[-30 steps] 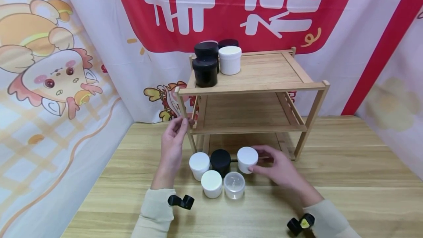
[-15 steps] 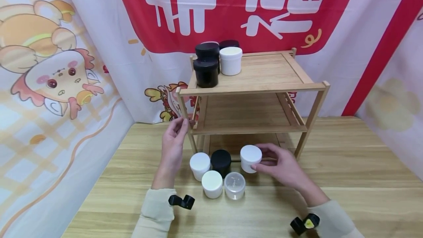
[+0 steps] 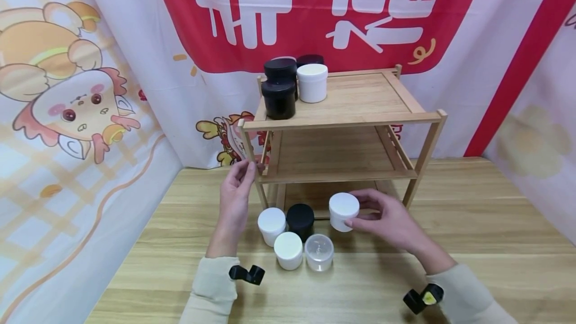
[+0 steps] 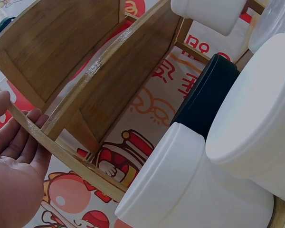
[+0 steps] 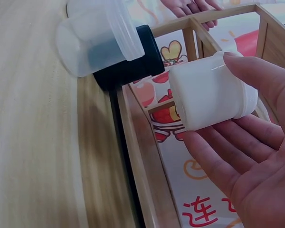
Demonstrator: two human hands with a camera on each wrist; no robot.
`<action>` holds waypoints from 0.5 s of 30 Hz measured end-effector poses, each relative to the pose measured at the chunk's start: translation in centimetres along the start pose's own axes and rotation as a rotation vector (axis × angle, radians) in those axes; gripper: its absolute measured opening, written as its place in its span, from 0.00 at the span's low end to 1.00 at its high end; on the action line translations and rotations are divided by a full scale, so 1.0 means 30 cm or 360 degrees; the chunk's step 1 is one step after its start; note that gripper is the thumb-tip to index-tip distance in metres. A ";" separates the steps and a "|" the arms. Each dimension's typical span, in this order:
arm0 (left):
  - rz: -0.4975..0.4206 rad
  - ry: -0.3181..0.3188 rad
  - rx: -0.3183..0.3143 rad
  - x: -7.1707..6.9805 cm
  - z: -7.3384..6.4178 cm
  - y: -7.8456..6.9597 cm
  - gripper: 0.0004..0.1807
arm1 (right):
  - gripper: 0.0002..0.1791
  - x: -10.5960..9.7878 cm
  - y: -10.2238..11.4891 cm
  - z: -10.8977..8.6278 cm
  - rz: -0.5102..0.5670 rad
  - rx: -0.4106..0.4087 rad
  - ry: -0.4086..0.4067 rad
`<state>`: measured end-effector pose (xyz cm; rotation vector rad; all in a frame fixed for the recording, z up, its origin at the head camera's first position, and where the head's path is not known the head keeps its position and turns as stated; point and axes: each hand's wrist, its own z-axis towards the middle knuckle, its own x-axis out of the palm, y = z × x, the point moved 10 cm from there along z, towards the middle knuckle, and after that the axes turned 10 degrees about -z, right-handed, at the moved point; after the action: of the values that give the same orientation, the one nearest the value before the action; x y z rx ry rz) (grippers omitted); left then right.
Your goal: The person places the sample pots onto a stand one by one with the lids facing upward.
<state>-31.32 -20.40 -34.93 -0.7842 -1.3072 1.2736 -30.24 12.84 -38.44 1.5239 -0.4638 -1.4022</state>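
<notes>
A white lidded jar (image 3: pixel 344 211) is held between the thumb and fingers of my right hand (image 3: pixel 387 221), raised off the table in front of the wooden shelf (image 3: pixel 342 176). The right wrist view has the same white jar (image 5: pixel 211 92) pinched by its side. My left hand (image 3: pixel 237 181) grips the shelf's left front post; in the left wrist view the thumb and fingers sit either side of the wooden post (image 4: pixel 69 159). Standing on the table between the hands are a black jar (image 3: pixel 300 221), two white jars (image 3: pixel 272 225) and a clear jar (image 3: pixel 319 253).
On the shelf's top board (image 3: pixel 369 99), at its left end, stand black jars (image 3: pixel 279 99) and a white jar (image 3: pixel 312 83), with others partly hidden behind. The shelf has a middle and a bottom board. A printed cloth (image 3: pixel 135 14) hangs behind and at the sides.
My right hand has lifted the white jar and shifted it slightly right, away from the black jar. My left hand has stayed on the shelf post.
</notes>
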 end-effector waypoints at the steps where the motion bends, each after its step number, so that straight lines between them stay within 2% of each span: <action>1: 0.0002 0.0000 0.0002 0.000 0.000 0.000 0.22 | 0.34 -0.006 0.003 -0.001 -0.0011 0.0004 -0.0002; 15: 0.0014 -0.0003 -0.0017 -0.002 -0.002 0.001 0.23 | 0.35 -0.072 0.066 -0.006 -0.0018 -0.0024 0.0022</action>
<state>-31.28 -20.44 -34.98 -0.7973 -1.3143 1.2751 -30.00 13.74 -35.65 1.5254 -0.4356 -1.4002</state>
